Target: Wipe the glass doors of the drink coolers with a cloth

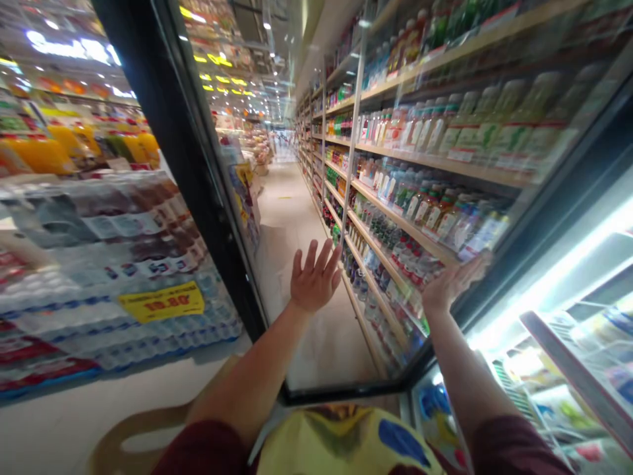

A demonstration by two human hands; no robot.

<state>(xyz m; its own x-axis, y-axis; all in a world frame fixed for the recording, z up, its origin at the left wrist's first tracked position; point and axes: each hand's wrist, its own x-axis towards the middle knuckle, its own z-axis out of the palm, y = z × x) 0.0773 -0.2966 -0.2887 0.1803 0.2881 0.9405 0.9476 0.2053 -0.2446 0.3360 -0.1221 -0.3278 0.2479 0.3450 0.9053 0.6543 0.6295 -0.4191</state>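
Observation:
A black-framed glass door (333, 349) stands swung out in front of me, with a store aisle showing through its pane. My left hand (315, 277) is raised before the glass with fingers spread, palm facing away; whether it touches the pane I cannot tell. Further right, my right hand (453, 285) is held flat with its fingers stretched toward the door's dark frame (548, 191). It is slightly blurred, and contact with the frame is unclear. Both hands hold nothing. Below my arms is a pale yellow surface (341, 439) with a blue patch, near my body.
A lit refrigerated cabinet (568, 396) with packaged goods opens at my right. Shelves of bottles (430, 204) line the aisle's right side behind the glass. At left are stacked bottle packs (148, 231) with a yellow price sign (163, 302). A brown curved handle (143, 429) is at lower left.

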